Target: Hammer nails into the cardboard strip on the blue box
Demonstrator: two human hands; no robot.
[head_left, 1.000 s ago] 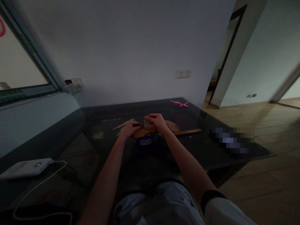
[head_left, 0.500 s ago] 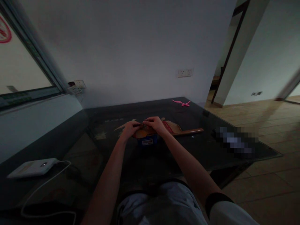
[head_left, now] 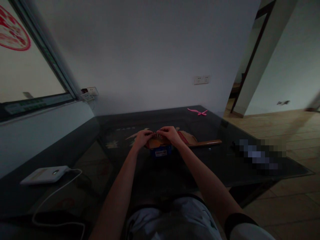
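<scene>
Ribbon-trimmed orange bundle (head_left: 160, 141) sits on the blue box (head_left: 160, 151), mid worktop (head_left: 200, 160). My left hand (head_left: 143, 137) and right hand (head_left: 171, 135) pinch its top from opposite sides, equally near, fingers clenched on it.

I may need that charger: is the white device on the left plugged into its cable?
Yes: a white cable joins the white device at its right end.

Both arms outstretched, left hand (head_left: 143, 138) and right hand (head_left: 171, 134) close together, fingers curled.
</scene>
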